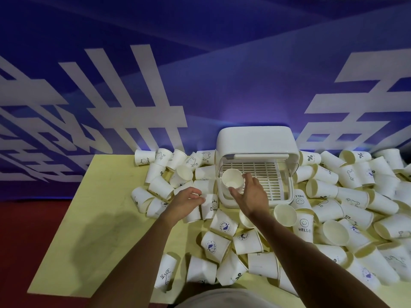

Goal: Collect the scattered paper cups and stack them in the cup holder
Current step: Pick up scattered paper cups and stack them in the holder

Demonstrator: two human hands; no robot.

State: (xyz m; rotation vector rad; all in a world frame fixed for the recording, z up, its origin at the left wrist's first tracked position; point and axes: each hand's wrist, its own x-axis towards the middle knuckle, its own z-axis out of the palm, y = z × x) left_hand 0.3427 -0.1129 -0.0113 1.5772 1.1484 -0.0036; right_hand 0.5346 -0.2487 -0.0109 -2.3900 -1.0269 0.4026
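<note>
Clearly mid-placement, the right hand [251, 193] gripped a cup [232, 179] over the cup holder [255, 138]; the left hand [186, 200] curled at a lying cup [210, 207], grip unclear. Next, probably: seat it squarely.

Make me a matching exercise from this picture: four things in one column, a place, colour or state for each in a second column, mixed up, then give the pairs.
1. plain cup
2. nearer HELLO cup
3. cup holder lid
4. table

A. pale yellow
B. raised open
C. gripped by the right hand at the holder's open front
D. on the table, right of the right forearm

Pairs: 1-C, 2-D, 3-B, 4-A
</note>
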